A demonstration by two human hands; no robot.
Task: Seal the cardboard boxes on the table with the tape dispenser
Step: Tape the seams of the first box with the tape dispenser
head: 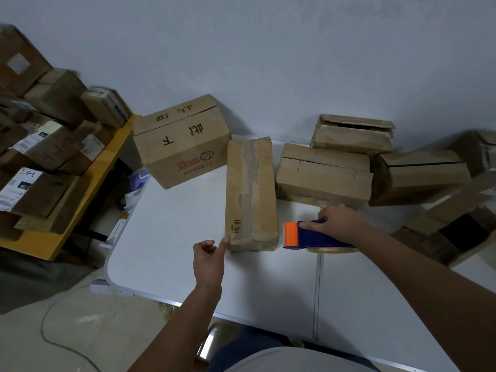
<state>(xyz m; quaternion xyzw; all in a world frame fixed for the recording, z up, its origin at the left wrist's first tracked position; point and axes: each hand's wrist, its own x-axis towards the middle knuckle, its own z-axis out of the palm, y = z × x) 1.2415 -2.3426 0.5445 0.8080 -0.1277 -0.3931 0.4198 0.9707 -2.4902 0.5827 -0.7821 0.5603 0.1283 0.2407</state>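
Observation:
A long narrow cardboard box [251,194] lies on the white table [171,237], a strip of tape running along its top. My left hand [208,260] touches the box's near left corner with the index fingertip, the other fingers curled. My right hand [341,224] grips a blue and orange tape dispenser [303,234] standing on the table just right of that box. Behind are a large printed box [185,142] and three smaller boxes with open seams: one [322,173] in the middle, one [351,134] against the wall, one [418,175] to the right.
A yellow-edged shelf [88,183] at the left is stacked with several labelled parcels. More boxes [453,232] sit at the table's right end. A cable [53,336] runs over the floor at the lower left. The wall stands right behind the boxes.

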